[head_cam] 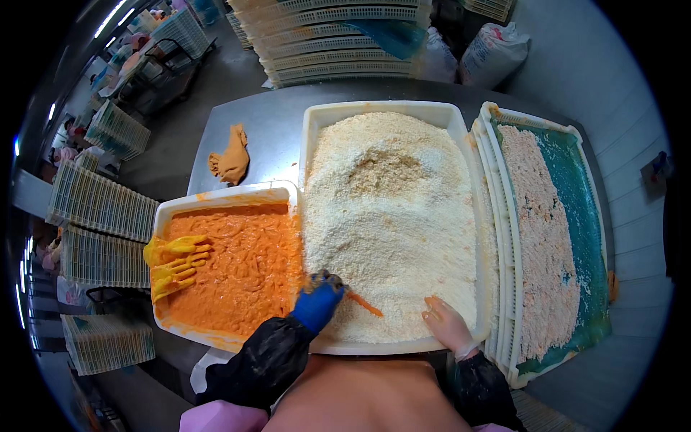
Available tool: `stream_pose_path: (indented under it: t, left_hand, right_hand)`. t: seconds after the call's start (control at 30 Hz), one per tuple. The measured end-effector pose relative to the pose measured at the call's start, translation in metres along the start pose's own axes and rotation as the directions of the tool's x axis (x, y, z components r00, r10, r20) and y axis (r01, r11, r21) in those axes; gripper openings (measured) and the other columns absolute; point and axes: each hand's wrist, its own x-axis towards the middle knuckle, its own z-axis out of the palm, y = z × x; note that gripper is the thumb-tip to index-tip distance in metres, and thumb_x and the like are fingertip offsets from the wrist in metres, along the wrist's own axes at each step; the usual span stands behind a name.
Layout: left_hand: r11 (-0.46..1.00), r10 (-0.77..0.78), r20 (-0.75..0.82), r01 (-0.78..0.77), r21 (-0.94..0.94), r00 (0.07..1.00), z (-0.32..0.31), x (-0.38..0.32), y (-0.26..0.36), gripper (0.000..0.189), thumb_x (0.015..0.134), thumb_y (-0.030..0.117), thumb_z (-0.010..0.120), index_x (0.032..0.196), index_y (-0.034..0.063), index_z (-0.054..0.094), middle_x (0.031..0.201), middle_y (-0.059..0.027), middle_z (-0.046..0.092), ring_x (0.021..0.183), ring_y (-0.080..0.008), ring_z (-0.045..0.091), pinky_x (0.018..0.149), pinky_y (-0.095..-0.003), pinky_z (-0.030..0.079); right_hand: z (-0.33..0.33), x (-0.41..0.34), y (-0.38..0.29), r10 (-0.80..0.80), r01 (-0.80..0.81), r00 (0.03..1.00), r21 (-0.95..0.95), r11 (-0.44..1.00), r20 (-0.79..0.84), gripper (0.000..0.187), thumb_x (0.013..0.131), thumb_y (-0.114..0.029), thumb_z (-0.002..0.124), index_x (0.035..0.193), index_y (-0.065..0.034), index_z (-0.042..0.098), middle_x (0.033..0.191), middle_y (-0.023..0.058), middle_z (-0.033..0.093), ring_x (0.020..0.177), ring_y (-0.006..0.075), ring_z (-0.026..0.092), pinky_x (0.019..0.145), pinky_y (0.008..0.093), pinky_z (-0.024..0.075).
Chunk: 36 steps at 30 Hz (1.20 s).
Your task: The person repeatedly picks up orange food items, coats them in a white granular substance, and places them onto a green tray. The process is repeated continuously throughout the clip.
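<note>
My left hand (319, 302), in a blue glove with crumb-caked fingertips, is over the lower left of a white plastic tub (464, 116) of pale breadcrumb-like coating (399, 237). An orange batter-coated strip (366, 304) lies on the crumbs, its near end by my left fingers; whether they grip it I cannot tell. My right hand (447, 324), in a thin translucent glove, rests at the tub's lower right with orange-stained fingertips and nothing visible in it. Left of the crumbs, a second white tub (227, 195) holds wet orange batter or filling (243, 264).
Yellow rubber gloves (175, 264) drape over the left tub's edge. A crumpled tan cloth or glove (232, 156) lies on the metal table (270, 116). On the right, stacked trays (499, 216) carry green mesh (580, 200) with crumbed pieces (540, 237). Stacked racks (340, 48) stand behind.
</note>
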Motion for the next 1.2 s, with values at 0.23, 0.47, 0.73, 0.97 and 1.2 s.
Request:
stream_pose_path:
  t: [0.23, 0.47, 0.73, 0.97, 1.2]
  left_hand:
    - [0.958, -0.242, -0.171, 0.263, 0.117, 0.955, -0.082, -0.020, -0.064, 0.014, 0.073, 0.013, 0.067, 0.086, 0.0082, 0.065, 0.090, -0.0126, 0.058, 0.088, -0.0313, 0.051, 0.075, -0.0415, 0.042]
    - [0.870, -0.489, -0.071, 0.480, -0.117, 0.869, -0.029, -0.076, -0.149, 0.024, 0.065, 0.015, 0.073, 0.083, 0.0023, 0.063, 0.090, -0.0161, 0.057, 0.087, -0.0349, 0.053, 0.073, -0.0414, 0.045]
    - [0.671, -0.657, -0.074, 0.537, -0.511, 0.750, -0.099, -0.069, -0.147, 0.014, 0.078, 0.002, 0.064, 0.090, -0.0054, 0.065, 0.081, -0.0098, 0.067, 0.068, -0.0142, 0.061, 0.063, -0.0278, 0.050]
    - [0.812, -0.551, -0.179, 0.573, 0.113, 0.815, -0.115, -0.074, -0.162, 0.028, 0.076, 0.003, 0.064, 0.104, 0.0032, 0.062, 0.102, -0.0135, 0.062, 0.094, -0.0303, 0.057, 0.080, -0.0371, 0.047]
    - [0.829, -0.318, -0.086, 0.321, 0.458, 0.944, -0.110, -0.086, -0.165, 0.029, 0.069, -0.004, 0.065, 0.097, 0.0048, 0.063, 0.111, -0.0135, 0.054, 0.107, -0.0336, 0.048, 0.085, -0.0410, 0.044]
  right_hand:
    - [0.012, 0.011, 0.004, 0.026, -0.024, 0.999, 0.032, 0.999, -0.037, 0.038, 0.082, -0.023, 0.056, 0.110, 0.0019, 0.056, 0.117, 0.0229, 0.053, 0.111, 0.0359, 0.048, 0.096, 0.0376, 0.0376]
    - [0.020, 0.011, -0.001, 0.041, -0.041, 0.999, -0.068, 0.997, -0.007, 0.041, 0.081, -0.024, 0.058, 0.113, 0.0002, 0.055, 0.122, 0.0212, 0.051, 0.115, 0.0343, 0.046, 0.097, 0.0377, 0.0362]
    - [0.022, 0.008, 0.002, 0.079, -0.079, 0.997, 0.056, 0.995, -0.005, 0.039, 0.082, -0.024, 0.058, 0.113, -0.0014, 0.056, 0.121, 0.0214, 0.051, 0.115, 0.0342, 0.047, 0.097, 0.0367, 0.0371]
    - [0.016, 0.007, -0.002, 0.053, -0.053, 0.999, 0.055, 0.997, 0.003, 0.038, 0.082, -0.021, 0.059, 0.114, -0.0005, 0.055, 0.119, 0.0206, 0.053, 0.113, 0.0319, 0.049, 0.094, 0.0351, 0.0393]
    - [0.017, 0.006, 0.000, 0.033, -0.032, 0.999, 0.076, 0.997, -0.020, 0.037, 0.082, -0.022, 0.059, 0.111, -0.0006, 0.055, 0.113, 0.0204, 0.056, 0.108, 0.0338, 0.051, 0.092, 0.0362, 0.0403]
